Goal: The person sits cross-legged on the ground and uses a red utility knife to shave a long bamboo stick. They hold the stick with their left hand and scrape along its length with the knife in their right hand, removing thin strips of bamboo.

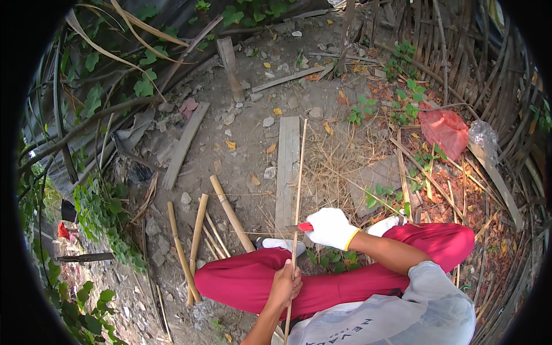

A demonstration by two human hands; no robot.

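Observation:
A long, thin bamboo strip (299, 190) runs away from my lap, over the ground toward a grey plank. My bare left hand (284, 284) is wrapped round its near part, above my red trousers. My right hand (332, 228), in a white glove with a yellow cuff edge, is closed on the red handle of a knife (305, 227). The knife's blade lies across the strip, farther along it than my left hand; how deep it bites cannot be made out.
Several bamboo poles (230, 213) lie left of my knee. A flat grey plank (287, 167) lies ahead, and another plank (185, 146) farther left. A wooden stake (230, 69) stands in the soil. At right are a red plastic bag (444, 131), dry leaves and a stick fence (460, 52).

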